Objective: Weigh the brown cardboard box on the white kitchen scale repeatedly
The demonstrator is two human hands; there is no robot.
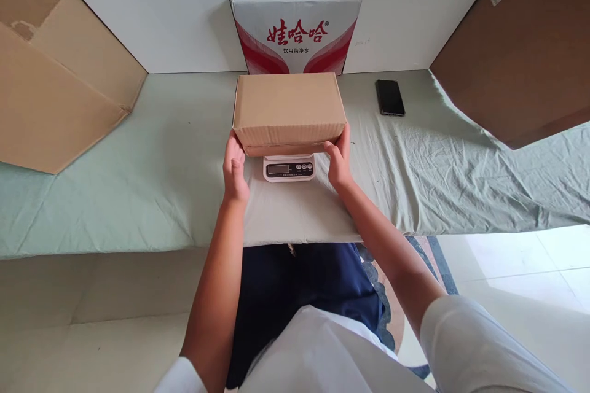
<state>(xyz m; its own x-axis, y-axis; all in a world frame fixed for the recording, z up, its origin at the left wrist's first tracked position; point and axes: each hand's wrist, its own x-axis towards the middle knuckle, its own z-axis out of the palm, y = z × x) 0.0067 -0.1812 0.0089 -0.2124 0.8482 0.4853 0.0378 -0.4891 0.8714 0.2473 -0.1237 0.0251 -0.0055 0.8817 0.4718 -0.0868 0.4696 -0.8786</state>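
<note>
Head-worn camera, looking forward and down

It faces the desk from above the person's lap, close enough that both forearms fill the lower frame; the far wall of boxes closes the top.

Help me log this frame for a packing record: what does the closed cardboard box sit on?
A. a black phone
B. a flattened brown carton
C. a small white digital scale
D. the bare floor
C: the cardboard box rests over the white digital scale, whose display pokes out beneath its front edge, while the left hand and right hand touch its sides.
</note>
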